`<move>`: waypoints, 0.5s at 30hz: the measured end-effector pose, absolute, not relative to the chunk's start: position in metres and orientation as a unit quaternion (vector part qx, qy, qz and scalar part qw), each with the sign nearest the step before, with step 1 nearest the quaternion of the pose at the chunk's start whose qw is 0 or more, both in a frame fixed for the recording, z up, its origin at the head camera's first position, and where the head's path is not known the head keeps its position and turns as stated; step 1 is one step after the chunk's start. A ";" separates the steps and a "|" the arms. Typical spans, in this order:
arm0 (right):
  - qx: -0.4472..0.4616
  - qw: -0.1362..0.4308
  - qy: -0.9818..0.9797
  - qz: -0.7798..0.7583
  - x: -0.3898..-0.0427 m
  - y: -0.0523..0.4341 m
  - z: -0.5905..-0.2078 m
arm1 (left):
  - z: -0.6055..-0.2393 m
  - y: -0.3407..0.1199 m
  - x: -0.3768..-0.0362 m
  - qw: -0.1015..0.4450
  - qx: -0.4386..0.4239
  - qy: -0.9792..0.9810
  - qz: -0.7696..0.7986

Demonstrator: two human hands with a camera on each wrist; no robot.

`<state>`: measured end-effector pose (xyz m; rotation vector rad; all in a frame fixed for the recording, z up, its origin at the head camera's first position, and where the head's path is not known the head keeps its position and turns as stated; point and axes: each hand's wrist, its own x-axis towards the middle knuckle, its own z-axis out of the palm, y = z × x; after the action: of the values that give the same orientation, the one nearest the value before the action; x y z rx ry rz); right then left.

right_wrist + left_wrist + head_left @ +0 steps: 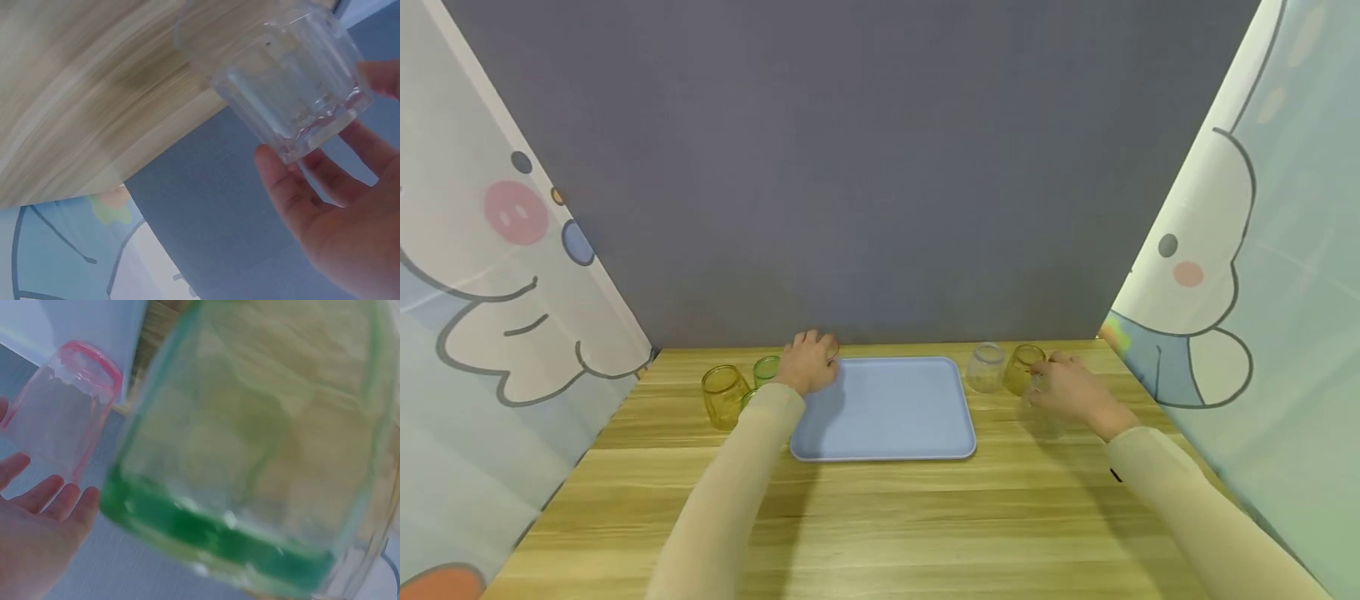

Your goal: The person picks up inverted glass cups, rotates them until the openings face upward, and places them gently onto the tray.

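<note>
A light blue tray (925,417) lies mid-table. My left hand (811,360) is at its far left corner, fingers (44,506) relaxed and just short of an upturned clear cup with a pink rim (62,419); it holds nothing. A green cup (250,456) fills the left wrist view, close beside that wrist. My right hand (1063,385) is right of the tray, fingers (281,181) and thumb curled round a clear faceted glass (281,69) that stands upside down on the wood.
Left of the tray stand a yellow cup (724,396) and a green cup (767,369). To its right are a clear cup (986,367) and a yellow cup (1024,368). A grey wall closes the back; cartoon curtains hang on both sides.
</note>
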<state>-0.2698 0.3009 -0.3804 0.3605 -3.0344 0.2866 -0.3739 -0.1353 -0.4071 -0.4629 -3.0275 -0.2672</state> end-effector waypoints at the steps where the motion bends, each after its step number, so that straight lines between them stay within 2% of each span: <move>1: 0.113 0.035 -0.988 0.095 -0.269 0.301 -0.381 | -0.406 -0.136 -0.373 0.037 -0.152 -0.984 -0.083; 6: 0.103 0.032 -0.990 0.095 -0.268 0.300 -0.380 | -0.401 -0.139 -0.367 0.057 -0.169 -0.981 -0.074; 15: 0.094 0.030 -0.991 0.090 -0.269 0.298 -0.380 | -0.386 -0.145 -0.351 0.042 -0.177 -0.976 -0.122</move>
<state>-0.2688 0.2982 -0.3797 0.2888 -3.0555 0.2760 -0.3512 -0.1445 -0.3858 -0.5410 -2.9855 -0.3719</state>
